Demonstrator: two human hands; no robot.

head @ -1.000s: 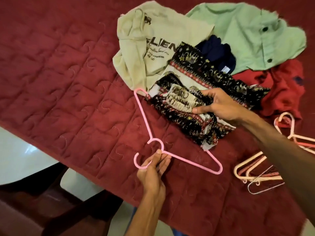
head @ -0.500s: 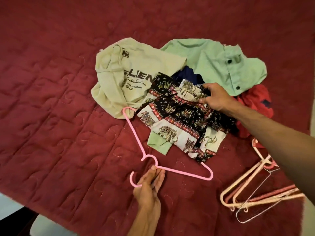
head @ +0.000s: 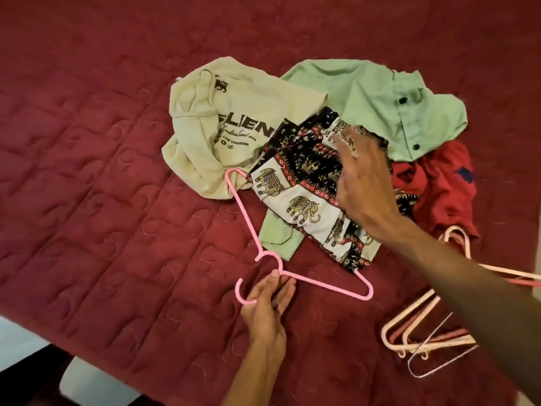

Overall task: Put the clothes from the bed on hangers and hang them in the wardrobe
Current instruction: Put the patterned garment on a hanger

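Observation:
A pink hanger (head: 248, 227) lies on the dark red quilt (head: 102, 200); my left hand (head: 268, 303) pinches it at the neck by the hook. An elephant-print garment (head: 295, 197) lies spread beside the hanger, its lower edge over one hanger arm. My right hand (head: 363, 183) hovers over this garment with fingers spread, blurred, gripping nothing. Around it lie a beige printed hoodie (head: 222, 124), a light green shirt (head: 374, 98) with dark buttons, a red garment (head: 436, 183) and a bit of navy cloth, mostly hidden.
A pile of pale pink hangers (head: 409, 326) with one thin wire hanger lies on the quilt at the right, partly under my right forearm. The bed's near edge (head: 87, 347) runs across the lower left, with light floor beyond.
My right hand has let go of the elephant-print garment and lifted, fingers spread. The garment lies flatter and more unfolded. My left hand still holds the pink hanger.

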